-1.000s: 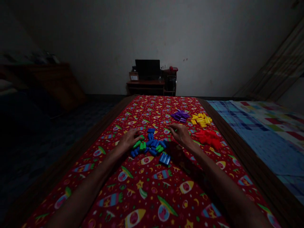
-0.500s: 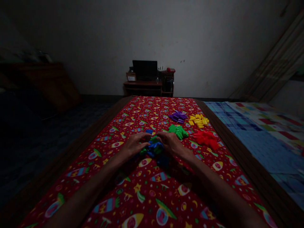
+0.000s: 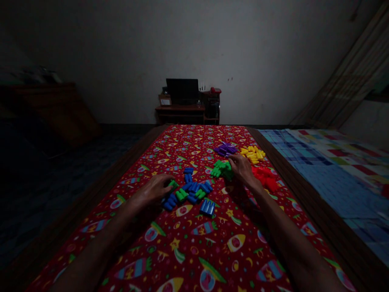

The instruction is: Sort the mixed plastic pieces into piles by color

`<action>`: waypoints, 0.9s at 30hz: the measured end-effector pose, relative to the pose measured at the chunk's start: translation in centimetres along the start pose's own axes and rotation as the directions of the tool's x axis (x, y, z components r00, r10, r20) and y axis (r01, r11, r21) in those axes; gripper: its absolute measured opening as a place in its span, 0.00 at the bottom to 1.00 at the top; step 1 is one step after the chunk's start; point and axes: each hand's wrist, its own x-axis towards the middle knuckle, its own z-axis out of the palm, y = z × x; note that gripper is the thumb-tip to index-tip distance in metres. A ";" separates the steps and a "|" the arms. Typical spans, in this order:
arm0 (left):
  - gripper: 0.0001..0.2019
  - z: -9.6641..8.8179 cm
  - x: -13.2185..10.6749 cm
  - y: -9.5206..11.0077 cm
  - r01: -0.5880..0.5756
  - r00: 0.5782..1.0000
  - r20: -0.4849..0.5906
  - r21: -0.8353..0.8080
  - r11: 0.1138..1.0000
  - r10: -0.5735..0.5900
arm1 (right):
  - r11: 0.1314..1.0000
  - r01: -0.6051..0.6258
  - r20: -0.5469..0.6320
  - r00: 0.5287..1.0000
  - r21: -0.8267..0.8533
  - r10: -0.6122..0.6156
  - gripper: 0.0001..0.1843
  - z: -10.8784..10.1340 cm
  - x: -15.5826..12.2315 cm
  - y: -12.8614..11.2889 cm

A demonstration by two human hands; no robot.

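Observation:
On a red patterned cloth (image 3: 194, 247) lies a mixed heap of blue and green plastic pieces (image 3: 191, 190). My left hand (image 3: 153, 190) rests at the heap's left edge, fingers curled against a green piece (image 3: 173, 184). My right hand (image 3: 241, 168) reaches out to a separate pile of green pieces (image 3: 221, 169), fingers bent over its right side; whether it grips one is hidden. Behind lie a purple pile (image 3: 225, 149) and a yellow pile (image 3: 252, 154). A red pile (image 3: 266, 178) sits just right of my right wrist.
The cloth covers a long wooden-edged surface (image 3: 291, 170). A checked mattress (image 3: 340, 170) lies to the right. At the far wall stands a small desk (image 3: 182, 111) with a dark monitor. The room is dim.
Half a second ago both hands were together over the mixed heap. My right hand has moved up and right to the green pile; my left has drawn back to the heap's left edge.

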 end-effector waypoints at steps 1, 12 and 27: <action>0.17 0.0 0.1 0.5 0.012 0.998 -0.068 -0.049 0.999 -0.015 | 0.996 0.020 0.011 1.000 0.081 -0.021 0.15 0.1 -0.2 -1.0; 0.26 1.4 -0.9 4.0 -0.178 0.980 -0.148 -0.360 0.916 0.133 | 0.920 0.192 0.241 0.928 0.342 -0.283 0.14 1.4 -2.5 -6.1; 0.16 2.2 -1.0 1.5 -0.164 0.984 0.065 -0.061 0.985 0.168 | 0.990 -0.028 0.074 0.997 -0.137 0.038 0.19 0.2 -0.4 1.1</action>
